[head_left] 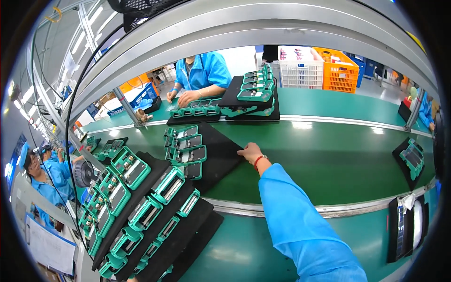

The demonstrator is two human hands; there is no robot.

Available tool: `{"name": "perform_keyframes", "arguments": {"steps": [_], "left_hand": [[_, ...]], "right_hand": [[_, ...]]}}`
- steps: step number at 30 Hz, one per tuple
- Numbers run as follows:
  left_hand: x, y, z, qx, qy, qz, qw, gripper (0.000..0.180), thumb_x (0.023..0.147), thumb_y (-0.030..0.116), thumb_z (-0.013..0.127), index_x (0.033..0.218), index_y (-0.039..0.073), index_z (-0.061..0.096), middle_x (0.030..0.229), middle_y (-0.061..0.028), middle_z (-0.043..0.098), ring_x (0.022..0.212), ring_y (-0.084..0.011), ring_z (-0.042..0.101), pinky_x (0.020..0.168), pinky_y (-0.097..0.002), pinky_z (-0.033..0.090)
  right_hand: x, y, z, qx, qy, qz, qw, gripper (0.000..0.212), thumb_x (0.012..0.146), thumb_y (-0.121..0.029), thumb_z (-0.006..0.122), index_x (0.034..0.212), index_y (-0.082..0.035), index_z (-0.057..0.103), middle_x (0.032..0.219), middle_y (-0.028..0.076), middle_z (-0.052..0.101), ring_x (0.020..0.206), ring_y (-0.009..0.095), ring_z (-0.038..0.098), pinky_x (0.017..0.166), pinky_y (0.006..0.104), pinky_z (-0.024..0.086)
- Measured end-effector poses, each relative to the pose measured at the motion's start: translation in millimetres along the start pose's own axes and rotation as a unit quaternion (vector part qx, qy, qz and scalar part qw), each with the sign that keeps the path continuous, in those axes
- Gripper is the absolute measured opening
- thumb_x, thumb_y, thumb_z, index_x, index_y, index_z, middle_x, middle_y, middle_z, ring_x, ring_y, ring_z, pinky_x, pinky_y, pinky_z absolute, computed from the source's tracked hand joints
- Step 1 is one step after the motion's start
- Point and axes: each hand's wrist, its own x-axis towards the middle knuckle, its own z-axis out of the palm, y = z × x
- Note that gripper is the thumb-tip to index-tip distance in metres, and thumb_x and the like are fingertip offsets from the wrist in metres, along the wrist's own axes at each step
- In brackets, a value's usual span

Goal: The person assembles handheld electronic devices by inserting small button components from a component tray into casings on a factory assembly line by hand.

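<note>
Blue sleeve [300,221] stretched forward, right grip [252,153] angled left, pinching corner of black mat [218,152]

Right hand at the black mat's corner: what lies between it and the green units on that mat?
Only a bare stretch of the black mat lies between the right hand and the green units, as the head view shows.

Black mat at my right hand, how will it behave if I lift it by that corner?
The black mat is probably fairly stiff: its edges look straight, without creases. It would likely tip unevenly, since the green cases sit opposite the right hand. Those cases might slide, as no raised rim shows.
</note>
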Motion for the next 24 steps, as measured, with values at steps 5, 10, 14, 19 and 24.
{"name": "perform_keyframes", "arguments": {"steps": [5,10,14,19,24], "left_hand": [[1.8,5.3,-0.9,0.005,-0.013,-0.001,1.000,0.044,0.091,0.033,0.057,0.123,0.003,0.053,0.121,-0.0094,0.059,0.108,-0.0243,0.058,0.093,-0.0395,0.048],[-8.1,3.9,-2.6,0.007,-0.021,-0.004,1.000,0.044,0.091,0.033,0.056,0.123,0.003,0.053,0.121,-0.0093,0.059,0.108,-0.0241,0.058,0.092,-0.0392,0.048],[-8.8,-4.1,0.1,0.003,-0.037,-0.018,0.999,0.044,0.092,0.033,0.056,0.123,0.003,0.053,0.121,-0.0092,0.059,0.108,-0.0240,0.058,0.092,-0.0390,0.048],[-27.9,-6.7,-8.8,0.002,-0.032,-0.026,0.999,0.043,0.092,0.034,0.055,0.123,0.003,0.053,0.121,-0.0091,0.059,0.108,-0.0238,0.058,0.092,-0.0387,0.048],[-62.9,-3.0,2.2,0.054,-0.008,0.040,0.998,0.043,0.094,0.035,0.052,0.123,0.003,0.053,0.119,-0.0085,0.060,0.107,-0.0223,0.059,0.091,-0.0367,0.047]], "right_hand": [[-18.4,19.3,-73.3,0.177,0.003,0.108,0.978,0.025,0.068,-0.009,0.078,0.069,0.006,0.058,0.062,0.009,0.055,0.051,0.020,0.050,0.045,0.0397,0.040],[-47.9,69.0,-185.0,0.164,0.056,0.153,0.973,0.033,0.077,-0.008,0.072,0.060,-0.010,0.043,0.048,0.000,0.032,0.036,0.012,0.028,0.035,0.0328,0.014],[-79.3,179.1,-321.9,0.013,0.029,0.068,0.997,0.034,0.077,-0.010,0.072,0.056,-0.012,0.046,0.048,-0.002,0.035,0.037,0.011,0.030,0.035,0.0318,0.016],[-150.6,210.7,-433.7,-0.167,0.278,0.186,0.927,0.027,0.075,-0.022,0.074,0.066,-0.003,0.058,0.057,0.011,0.055,0.048,0.026,0.051,0.044,0.0392,0.037],[-150.6,44.4,-305.4,-0.161,0.226,-0.280,0.919,0.023,0.085,-0.023,0.059,0.089,-0.002,0.066,0.084,0.016,0.067,0.082,0.029,0.066,0.073,0.0362,0.052]]}}
